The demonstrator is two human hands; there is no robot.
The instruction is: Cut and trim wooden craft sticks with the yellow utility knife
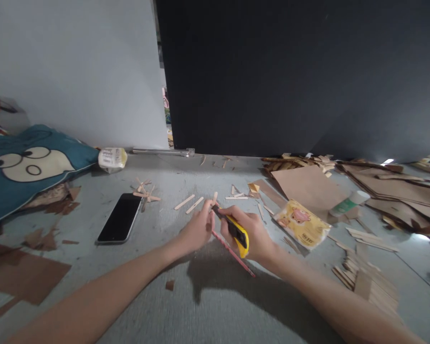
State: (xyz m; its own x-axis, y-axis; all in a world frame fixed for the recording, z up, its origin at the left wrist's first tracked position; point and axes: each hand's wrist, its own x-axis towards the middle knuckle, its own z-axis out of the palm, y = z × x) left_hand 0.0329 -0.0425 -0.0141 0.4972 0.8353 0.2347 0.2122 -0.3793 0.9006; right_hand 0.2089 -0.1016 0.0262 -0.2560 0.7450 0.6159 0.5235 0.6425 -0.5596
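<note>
Gripping a yellow cutter in the closed right hand and pinching a wooden stick in the left hand, with the cutter's front end close against the stick; apparently midway through cutting it. Can see short wooden pieces beyond, seemingly cut already; also two loose sticks, apparently uncut; cannot tell the number left.

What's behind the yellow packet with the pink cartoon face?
A broad, brown, cardboard-like sheet shows behind the yellow packet. Anything directly under the packet is covered and cannot be seen.
</note>
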